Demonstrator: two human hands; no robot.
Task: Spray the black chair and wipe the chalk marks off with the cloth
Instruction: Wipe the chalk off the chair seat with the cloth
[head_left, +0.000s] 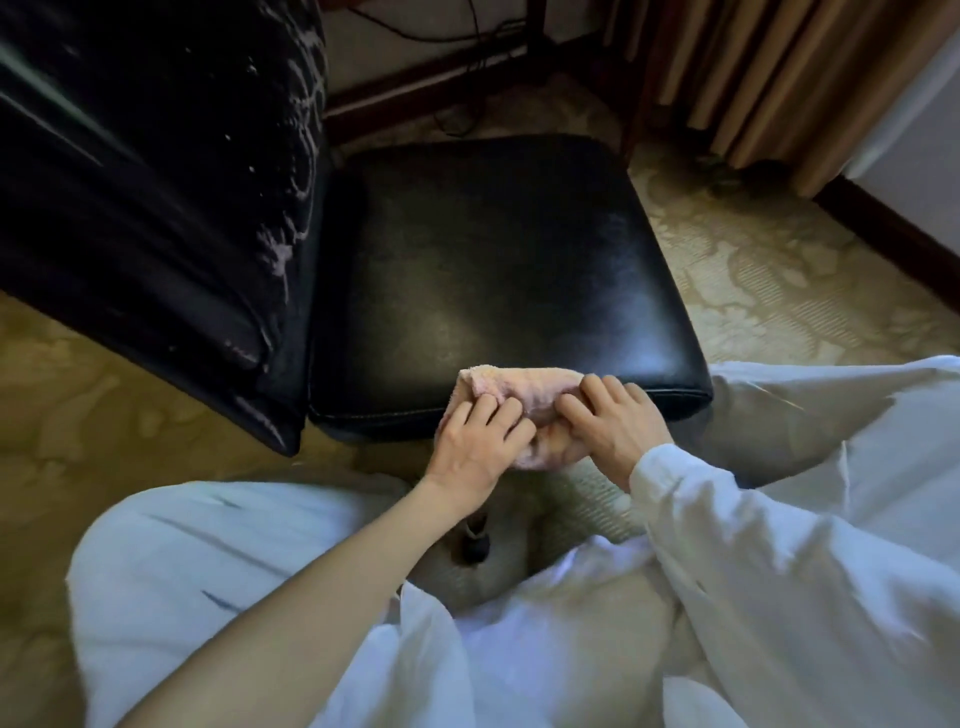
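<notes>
The black leather chair has its seat (493, 270) in the middle of the view and its backrest (156, 197) at the left. Pale chalk marks (291, 228) run down the backrest's right edge. A bunched pink cloth (519, 389) lies at the seat's near edge. My left hand (478, 447) grips the cloth's left part with curled fingers. My right hand (613, 421) grips its right part, thumb tucked under. No spray bottle is in sight.
Patterned beige carpet (779, 280) surrounds the chair. A dark wooden table leg (540, 57) and cables stand behind it, with a curtain (769, 78) and a dark baseboard (893, 234) at the right. My knees in white cloth (831, 493) flank the seat.
</notes>
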